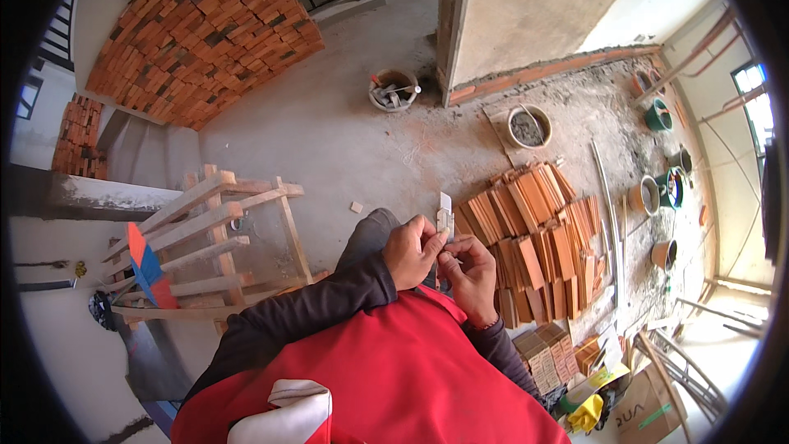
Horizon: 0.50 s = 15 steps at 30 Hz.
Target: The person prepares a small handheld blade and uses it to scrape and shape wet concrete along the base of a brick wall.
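Note:
Both my hands are together in front of my red top, close to the middle of the view. My left hand (411, 253) is closed, its thumb and fingertips pinching a small flat white-and-grey piece (445, 214) that sticks up past the fingers. Its exact kind I cannot make out. Right against it, my right hand (472, 278) is also closed, with thumb and forefinger pinched at the lower end of the same piece. The fingers hide that lower part. Dark sleeves cover both forearms.
Stacked flat orange tiles (534, 247) lie just right of my hands. A wooden trestle (218, 234) stands at left, and a large brick pile (205, 41) beyond it. Ahead are a rubble bucket (378, 99) and a mortar bucket (518, 141). More buckets and long poles are at right.

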{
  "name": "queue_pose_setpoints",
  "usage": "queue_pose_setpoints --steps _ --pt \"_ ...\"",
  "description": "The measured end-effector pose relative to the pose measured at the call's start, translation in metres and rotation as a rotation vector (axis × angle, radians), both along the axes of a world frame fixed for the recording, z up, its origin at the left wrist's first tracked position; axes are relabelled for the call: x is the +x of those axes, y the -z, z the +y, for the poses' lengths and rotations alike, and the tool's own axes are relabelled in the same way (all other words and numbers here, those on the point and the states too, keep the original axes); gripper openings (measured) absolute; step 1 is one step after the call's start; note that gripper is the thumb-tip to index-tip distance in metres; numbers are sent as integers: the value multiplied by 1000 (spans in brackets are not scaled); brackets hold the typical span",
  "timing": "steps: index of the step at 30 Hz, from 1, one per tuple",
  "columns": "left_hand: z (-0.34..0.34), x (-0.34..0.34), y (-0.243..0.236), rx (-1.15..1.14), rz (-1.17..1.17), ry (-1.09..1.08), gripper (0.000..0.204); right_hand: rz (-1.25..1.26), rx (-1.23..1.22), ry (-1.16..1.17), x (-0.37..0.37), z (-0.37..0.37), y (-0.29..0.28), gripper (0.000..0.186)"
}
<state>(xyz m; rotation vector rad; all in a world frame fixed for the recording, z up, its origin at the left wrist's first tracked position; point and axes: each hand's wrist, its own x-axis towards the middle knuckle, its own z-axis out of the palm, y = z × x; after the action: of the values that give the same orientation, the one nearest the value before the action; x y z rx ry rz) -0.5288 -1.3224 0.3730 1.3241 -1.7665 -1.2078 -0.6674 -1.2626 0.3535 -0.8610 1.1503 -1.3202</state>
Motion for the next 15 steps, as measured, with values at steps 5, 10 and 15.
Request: queue_pose_setpoints --steps 5,10,15 --pt "-89 -10 27 48 -62 44 26 -100 118 37 -6 -87 16 11" --pt "-208 -4 69 115 -43 137 24 -66 215 188 13 -197 39 14" --pt "-338 17 104 284 -12 327 26 -163 317 182 34 -305 76 14"
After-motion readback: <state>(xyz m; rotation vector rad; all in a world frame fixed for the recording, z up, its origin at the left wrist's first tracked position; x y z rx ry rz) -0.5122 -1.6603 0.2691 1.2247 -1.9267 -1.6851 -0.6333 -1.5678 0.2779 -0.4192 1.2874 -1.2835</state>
